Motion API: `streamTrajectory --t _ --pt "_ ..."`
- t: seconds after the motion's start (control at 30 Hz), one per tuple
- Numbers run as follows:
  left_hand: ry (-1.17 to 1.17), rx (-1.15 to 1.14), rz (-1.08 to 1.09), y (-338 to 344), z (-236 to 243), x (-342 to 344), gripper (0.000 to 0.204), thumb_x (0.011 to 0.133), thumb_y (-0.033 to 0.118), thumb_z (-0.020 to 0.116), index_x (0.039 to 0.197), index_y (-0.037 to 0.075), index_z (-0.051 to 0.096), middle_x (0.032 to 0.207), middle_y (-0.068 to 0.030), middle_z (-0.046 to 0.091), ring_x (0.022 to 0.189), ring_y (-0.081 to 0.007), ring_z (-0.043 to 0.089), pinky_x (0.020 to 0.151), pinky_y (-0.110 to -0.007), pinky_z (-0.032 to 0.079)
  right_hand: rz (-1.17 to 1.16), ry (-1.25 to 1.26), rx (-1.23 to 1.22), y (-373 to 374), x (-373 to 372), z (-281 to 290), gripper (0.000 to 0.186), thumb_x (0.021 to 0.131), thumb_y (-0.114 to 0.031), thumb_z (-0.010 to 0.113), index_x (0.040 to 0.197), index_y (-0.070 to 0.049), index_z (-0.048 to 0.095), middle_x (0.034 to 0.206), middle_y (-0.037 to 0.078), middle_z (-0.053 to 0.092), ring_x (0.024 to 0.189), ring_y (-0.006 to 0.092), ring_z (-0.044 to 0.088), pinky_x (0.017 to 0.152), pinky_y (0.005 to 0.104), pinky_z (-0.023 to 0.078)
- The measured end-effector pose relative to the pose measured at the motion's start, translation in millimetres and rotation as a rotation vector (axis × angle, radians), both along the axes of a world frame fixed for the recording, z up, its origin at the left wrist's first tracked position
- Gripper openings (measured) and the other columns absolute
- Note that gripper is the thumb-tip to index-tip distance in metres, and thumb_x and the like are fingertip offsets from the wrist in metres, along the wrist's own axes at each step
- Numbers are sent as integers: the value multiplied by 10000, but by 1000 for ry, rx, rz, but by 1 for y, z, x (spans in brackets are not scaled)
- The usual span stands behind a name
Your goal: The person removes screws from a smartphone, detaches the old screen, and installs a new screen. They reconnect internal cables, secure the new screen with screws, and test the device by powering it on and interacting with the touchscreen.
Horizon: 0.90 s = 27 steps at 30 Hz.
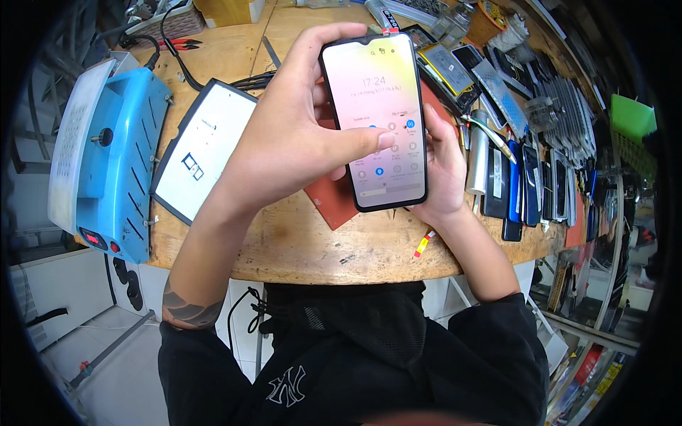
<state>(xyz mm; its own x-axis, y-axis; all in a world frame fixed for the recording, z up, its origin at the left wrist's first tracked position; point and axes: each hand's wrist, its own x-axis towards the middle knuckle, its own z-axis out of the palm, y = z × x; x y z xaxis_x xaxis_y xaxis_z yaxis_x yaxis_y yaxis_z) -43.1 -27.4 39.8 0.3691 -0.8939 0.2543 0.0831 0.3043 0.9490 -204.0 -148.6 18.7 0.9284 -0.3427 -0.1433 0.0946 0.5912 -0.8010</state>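
Observation:
A smartphone [380, 78] with a lit screen is held upright above the wooden workbench [284, 245]. Its quick-settings panel shows round icons, a few of them blue. My left hand [295, 124] grips the phone's left side, fingers at the top edge and behind, with the thumb lying across the screen over the icons. On the opposite side, my right hand [445, 167] wraps the right edge; most of its fingers are hidden behind the phone. Beneath the phone lies a reddish-brown mat [332, 206], partly covered by it.
Left stands a blue machine [124, 163] with a red display, beside a tablet-like white screen [206, 149]. Cables [249, 83] and red-handled pliers [181, 45] lie behind. Several phones [531, 184] and a silver cylinder [478, 163] crowd the right side. A yellow-red strip [424, 243] rests near the front edge.

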Motion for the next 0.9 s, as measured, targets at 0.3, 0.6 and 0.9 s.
streamTrajectory --t 0.3,0.6,0.9 --pt "-62 -73 -101 0 -1 -8 1118 849 -34 775 1612 60 -37 1522 -247 396 1404 -314 479 1168 -455 416 86 -246 264 -11 -1 -7 690 1099 -487 225 1462 41 483 1269 242 684 1114 319 720 978 424 582" --pt "73 -107 -66 -9 -15 -25 1158 852 4 786 1625 108 -70 1567 -234 353 1425 -312 459 1172 -439 405 -60 -182 96 -2 3 -2 658 1102 -471 263 1439 44 495 1224 220 698 1062 304 728 977 410 578" --pt "204 -128 -63 1 -3 -22 1200 854 42 797 1638 156 -104 1611 -220 311 1446 -310 438 1176 -423 393 15 -254 283 -12 0 -4 644 1101 -467 264 1477 9 481 1306 184 677 1147 259 712 960 381 605"
